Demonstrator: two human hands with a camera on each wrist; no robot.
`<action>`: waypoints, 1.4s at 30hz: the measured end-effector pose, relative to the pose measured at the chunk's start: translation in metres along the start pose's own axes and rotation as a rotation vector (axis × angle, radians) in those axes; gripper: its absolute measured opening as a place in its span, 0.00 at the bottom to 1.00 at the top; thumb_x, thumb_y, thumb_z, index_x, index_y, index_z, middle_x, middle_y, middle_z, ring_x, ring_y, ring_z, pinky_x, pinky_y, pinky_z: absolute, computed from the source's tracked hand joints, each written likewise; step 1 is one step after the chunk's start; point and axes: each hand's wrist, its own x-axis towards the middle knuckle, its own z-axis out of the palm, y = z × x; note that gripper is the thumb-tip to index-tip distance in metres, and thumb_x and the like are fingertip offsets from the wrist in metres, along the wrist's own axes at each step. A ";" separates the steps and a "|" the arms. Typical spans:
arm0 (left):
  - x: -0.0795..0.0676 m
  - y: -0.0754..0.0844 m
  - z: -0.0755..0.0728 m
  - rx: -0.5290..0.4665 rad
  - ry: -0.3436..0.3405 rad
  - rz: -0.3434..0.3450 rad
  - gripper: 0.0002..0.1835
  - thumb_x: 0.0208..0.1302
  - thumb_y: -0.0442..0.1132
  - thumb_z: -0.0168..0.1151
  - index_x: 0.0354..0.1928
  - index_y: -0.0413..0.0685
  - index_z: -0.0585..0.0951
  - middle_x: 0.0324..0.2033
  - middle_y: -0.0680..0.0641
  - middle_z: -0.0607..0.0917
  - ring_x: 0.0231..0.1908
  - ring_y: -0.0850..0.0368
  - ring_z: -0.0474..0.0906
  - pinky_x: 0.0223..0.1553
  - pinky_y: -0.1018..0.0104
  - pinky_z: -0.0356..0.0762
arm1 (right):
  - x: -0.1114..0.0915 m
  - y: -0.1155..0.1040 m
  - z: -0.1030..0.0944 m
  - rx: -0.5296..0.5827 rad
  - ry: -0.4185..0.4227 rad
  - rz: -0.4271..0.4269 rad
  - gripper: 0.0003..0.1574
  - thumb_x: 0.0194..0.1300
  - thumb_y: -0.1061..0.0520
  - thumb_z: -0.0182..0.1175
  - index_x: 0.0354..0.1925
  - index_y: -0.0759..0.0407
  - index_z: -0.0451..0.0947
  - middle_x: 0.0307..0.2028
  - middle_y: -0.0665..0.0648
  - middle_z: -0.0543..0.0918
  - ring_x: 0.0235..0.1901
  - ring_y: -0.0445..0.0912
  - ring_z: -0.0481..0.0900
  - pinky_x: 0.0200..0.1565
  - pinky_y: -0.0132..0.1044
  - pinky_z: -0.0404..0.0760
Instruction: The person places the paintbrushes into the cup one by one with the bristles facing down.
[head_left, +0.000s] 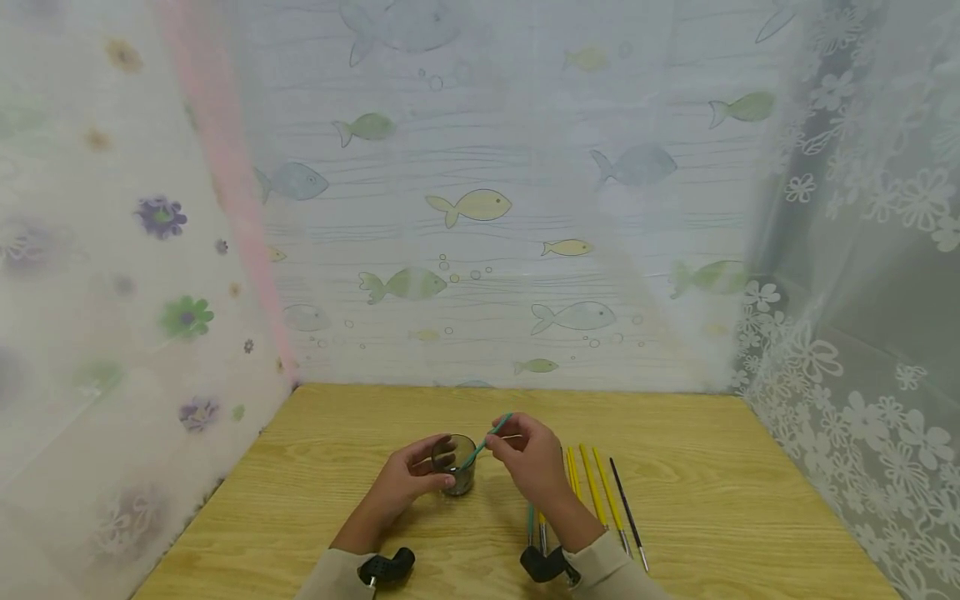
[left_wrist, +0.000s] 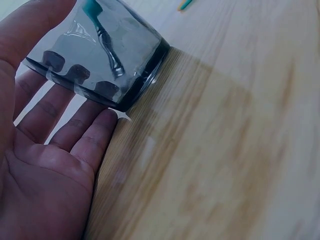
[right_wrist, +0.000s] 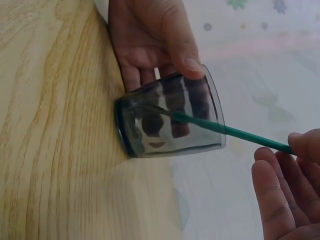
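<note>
My left hand [head_left: 396, 485] grips a smoky, see-through drinking glass [right_wrist: 165, 132], thumb on the near side and fingers behind it. The glass stands upright at the middle of the table, its base at the tabletop. My right hand [head_left: 536, 463] pinches the upper end of a thin paintbrush [right_wrist: 245, 136] with a green handle between thumb and fingers. That brush leans into the glass, and its dark ferrule [left_wrist: 107, 47] and tip show through the wall near the bottom. Several fingers of my left hand are visible through the glass.
Beside and partly behind my right forearm several paintbrushes lie on the wooden table [head_left: 337, 425]: yellow-handled brushes [head_left: 592, 483], a dark brush [head_left: 626, 500] and a green brush [head_left: 531, 525]. Patterned sheets with fish [head_left: 480, 205] and flowers [head_left: 187, 317] hang around the table.
</note>
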 end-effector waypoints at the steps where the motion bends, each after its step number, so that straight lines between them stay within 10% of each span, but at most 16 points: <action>1: 0.000 0.000 0.000 -0.004 -0.001 0.000 0.40 0.66 0.37 0.72 0.78 0.52 0.66 0.75 0.39 0.70 0.73 0.37 0.67 0.59 0.63 0.82 | 0.000 0.000 -0.001 0.006 0.004 0.001 0.11 0.69 0.54 0.70 0.49 0.52 0.84 0.42 0.55 0.88 0.42 0.51 0.90 0.42 0.35 0.88; 29: -0.002 0.003 0.003 -0.001 0.022 -0.015 0.40 0.66 0.36 0.72 0.78 0.50 0.66 0.74 0.39 0.70 0.73 0.38 0.68 0.58 0.64 0.82 | 0.014 -0.005 -0.039 0.084 0.080 0.093 0.19 0.67 0.60 0.71 0.56 0.60 0.82 0.48 0.61 0.87 0.46 0.53 0.89 0.44 0.36 0.89; 42: -0.001 0.001 0.002 -0.001 0.026 -0.018 0.40 0.66 0.36 0.73 0.78 0.50 0.67 0.74 0.39 0.71 0.73 0.39 0.69 0.58 0.64 0.82 | 0.018 -0.012 -0.066 -0.043 0.073 0.156 0.19 0.66 0.56 0.73 0.54 0.56 0.83 0.50 0.59 0.86 0.47 0.51 0.89 0.45 0.42 0.89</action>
